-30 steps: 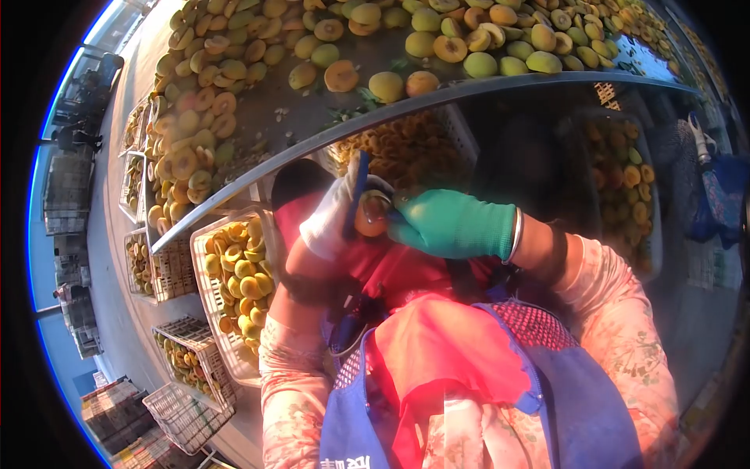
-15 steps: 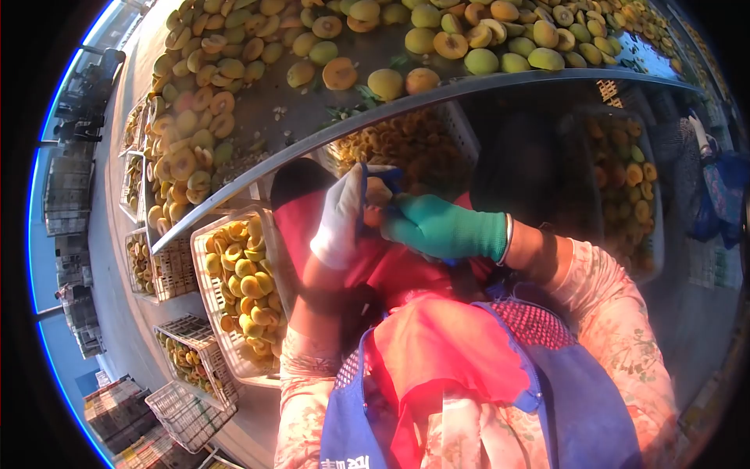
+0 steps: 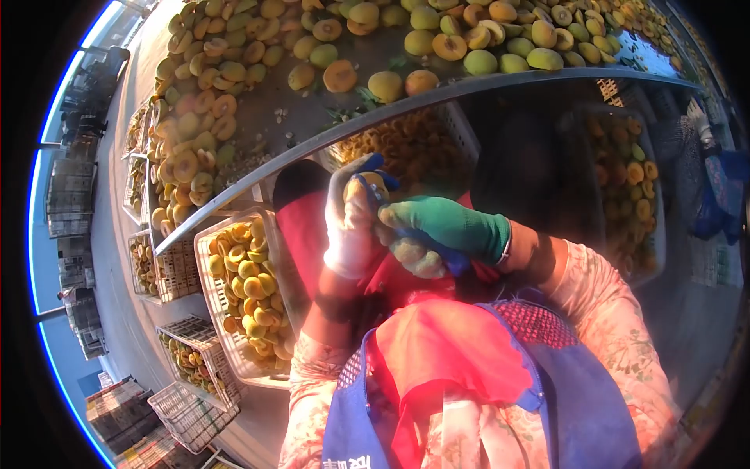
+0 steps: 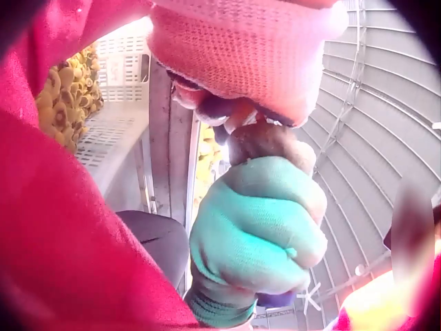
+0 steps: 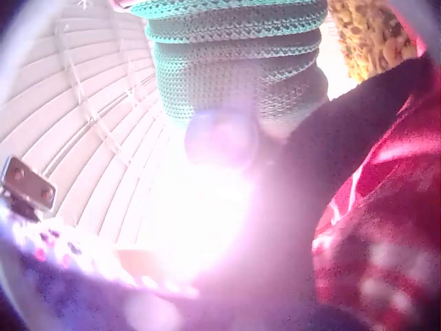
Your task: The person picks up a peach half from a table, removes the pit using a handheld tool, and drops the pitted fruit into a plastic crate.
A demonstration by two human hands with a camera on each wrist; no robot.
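In a white glove with blue at the fingers, my left hand (image 3: 348, 230) grips a yellow-orange fruit (image 3: 369, 187), its fingers curled around it. My right hand (image 3: 445, 227), in a green glove, is curled round a blue handle (image 3: 451, 256) right beside the fruit. From the left wrist, the left hand (image 4: 238, 58) is above and the right hand (image 4: 262, 221) below, close together; the blue handle (image 4: 275, 299) pokes out under the fist. Glare covers much of the right wrist view, where only the green glove (image 5: 238, 62) shows.
Ahead, a metal-edged table (image 3: 312, 144) bears many halved fruits (image 3: 449, 45). Beneath its edge is a crate of orange pieces (image 3: 406, 144). A crate of fruit halves (image 3: 248, 285) stands to the left, another (image 3: 625, 187) to the right, with more baskets (image 3: 191, 363) farther left.
The left hand has turned and now shows its curled fingers round the fruit. The right hand has rolled, bringing its curled fingers and the blue handle into sight below.
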